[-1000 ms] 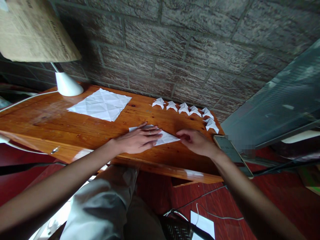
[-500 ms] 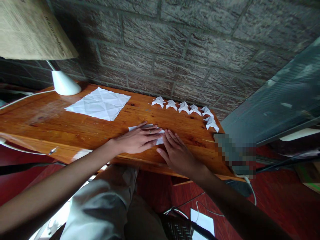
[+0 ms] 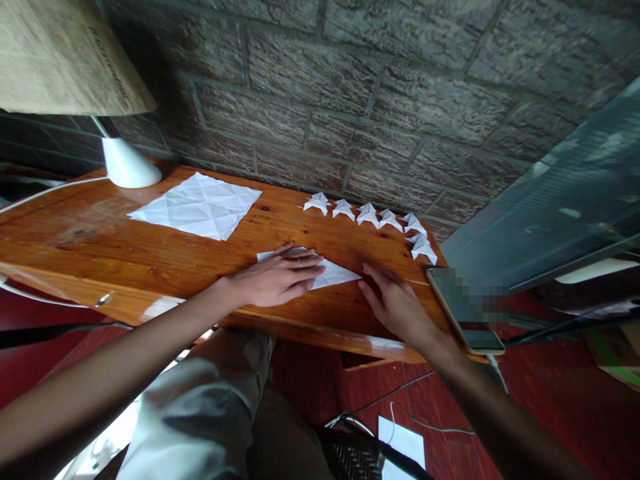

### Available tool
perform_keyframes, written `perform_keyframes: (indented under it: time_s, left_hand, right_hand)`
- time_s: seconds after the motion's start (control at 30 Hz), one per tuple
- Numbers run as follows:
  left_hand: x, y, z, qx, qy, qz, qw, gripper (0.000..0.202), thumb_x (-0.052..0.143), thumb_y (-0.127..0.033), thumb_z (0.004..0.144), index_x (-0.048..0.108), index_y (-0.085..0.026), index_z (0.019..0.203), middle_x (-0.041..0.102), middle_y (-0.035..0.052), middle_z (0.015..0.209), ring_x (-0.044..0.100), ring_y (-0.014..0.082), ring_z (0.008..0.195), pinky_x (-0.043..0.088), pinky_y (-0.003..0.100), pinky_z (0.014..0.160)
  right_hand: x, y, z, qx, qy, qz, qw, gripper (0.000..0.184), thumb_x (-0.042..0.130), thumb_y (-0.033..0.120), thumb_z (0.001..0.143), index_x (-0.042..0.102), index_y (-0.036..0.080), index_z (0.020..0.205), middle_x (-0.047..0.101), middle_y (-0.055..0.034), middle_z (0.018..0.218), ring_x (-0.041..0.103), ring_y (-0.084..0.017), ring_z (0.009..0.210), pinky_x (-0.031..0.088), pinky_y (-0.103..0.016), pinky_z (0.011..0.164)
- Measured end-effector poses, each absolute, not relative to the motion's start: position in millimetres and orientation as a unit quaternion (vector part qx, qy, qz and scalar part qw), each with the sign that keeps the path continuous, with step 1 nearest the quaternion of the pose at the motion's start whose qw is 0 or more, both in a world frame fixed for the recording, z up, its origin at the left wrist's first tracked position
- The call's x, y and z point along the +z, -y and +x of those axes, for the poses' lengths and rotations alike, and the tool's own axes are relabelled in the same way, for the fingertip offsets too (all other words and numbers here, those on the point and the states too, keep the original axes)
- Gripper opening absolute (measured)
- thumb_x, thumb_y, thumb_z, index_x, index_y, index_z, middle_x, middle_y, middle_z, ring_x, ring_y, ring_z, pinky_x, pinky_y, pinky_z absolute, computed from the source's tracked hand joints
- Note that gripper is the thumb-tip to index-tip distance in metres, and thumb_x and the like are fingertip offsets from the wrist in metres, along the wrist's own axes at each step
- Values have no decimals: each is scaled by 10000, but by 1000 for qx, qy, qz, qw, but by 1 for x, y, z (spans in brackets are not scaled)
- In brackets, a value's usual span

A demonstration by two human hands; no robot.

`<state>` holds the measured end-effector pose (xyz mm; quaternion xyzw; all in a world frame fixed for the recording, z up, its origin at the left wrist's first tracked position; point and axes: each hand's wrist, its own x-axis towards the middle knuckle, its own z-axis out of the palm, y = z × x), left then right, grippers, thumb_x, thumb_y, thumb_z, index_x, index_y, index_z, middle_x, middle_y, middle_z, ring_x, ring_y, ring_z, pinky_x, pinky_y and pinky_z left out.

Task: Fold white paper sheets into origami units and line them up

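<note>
A folded white sheet of paper [image 3: 336,272] lies on the wooden table, narrowing to a point on its right. My left hand [image 3: 280,275], a ring on one finger, is spread flat over the paper's left part and hides much of it. My right hand [image 3: 393,300] is at the paper's right tip, thumb and forefinger apart on either side of it; whether they touch the tip I cannot tell. Its other fingers are curled and partly hidden.
Several small folded paper pieces [image 3: 369,215] line the table's back right. A creased paper sheet [image 3: 200,205] lies flat at the left, near a lamp [image 3: 129,165]. A phone [image 3: 465,310] with a cable rests at the right edge. A stone wall [image 3: 320,87] stands behind the table.
My right hand has slid right along the paper to its tip, its fingers now bent instead of flat. This uncovers the paper's right point. My left hand stays in place.
</note>
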<state>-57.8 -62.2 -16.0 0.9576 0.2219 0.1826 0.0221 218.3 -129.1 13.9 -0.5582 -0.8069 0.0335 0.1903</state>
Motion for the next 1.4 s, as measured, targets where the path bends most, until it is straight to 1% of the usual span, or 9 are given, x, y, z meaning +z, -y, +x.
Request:
perform_keyframes:
  time_s: [0.17,0.37,0.5,0.63,0.77,0.87,0.97,1.13,1.4]
  left_hand:
    - [-16,61,-57,185,-219,958,22,424,425,-319,993,494,-251,1406,472,51,1490,366,221,1429,208,506,1202]
    - [-17,62,-58,193,-213,957,48,416,451,-281,976,525,-229,1382,470,71,1493,337,229,1444,186,501,1211]
    - [-13,62,-58,245,-228,938,89,448,482,-241,950,504,-239,1398,456,87,1505,360,229,1430,225,497,1202]
    - [7,46,-49,305,-321,876,190,524,492,-318,943,436,-174,1444,524,133,1441,510,237,1306,383,427,1111]
    - [35,15,-34,269,-333,843,324,455,524,-395,916,603,-122,1271,727,102,1050,664,196,912,506,312,820]
    - [45,-2,-23,291,-285,824,395,345,557,-398,894,714,-120,1024,713,55,880,611,155,768,460,262,704]
    - [43,-10,-15,344,-288,765,462,353,606,-423,860,720,-114,990,693,45,840,564,130,709,420,245,645]
    - [23,-8,-7,404,-320,671,533,413,685,-482,793,724,-108,964,706,54,863,572,122,687,411,228,625]
    - [4,-3,-8,438,-321,650,531,556,699,-438,804,634,-125,1258,676,6,672,459,64,480,317,179,458]
  right_hand:
    - [24,101,224,142,786,-571,190,279,512,352,921,719,170,965,746,-87,933,689,-207,822,518,-316,746]
    - [28,73,221,244,776,-568,125,263,618,398,837,696,167,739,704,-49,717,603,-152,630,418,-257,583]
    - [34,65,223,284,772,-548,151,249,638,411,808,678,175,740,692,-37,710,586,-143,625,414,-251,567]
    - [53,50,219,319,803,-471,176,273,654,444,794,682,174,765,693,-29,745,593,-142,669,436,-260,629]
    - [71,25,204,335,805,-429,238,298,717,465,742,697,169,771,691,-29,738,598,-149,679,443,-273,646]
    - [69,8,193,379,747,-409,363,321,750,471,710,716,166,804,707,-38,801,617,-153,741,464,-279,702]
    - [55,0,188,451,642,-429,447,347,719,509,740,728,186,866,697,-19,765,612,-128,696,452,-248,635]
    - [36,2,191,560,587,-393,433,310,803,430,671,753,213,886,717,-9,787,632,-107,706,478,-216,640]
    - [41,5,191,571,587,-384,427,326,798,420,695,752,212,941,729,-11,767,646,-97,693,504,-209,655]
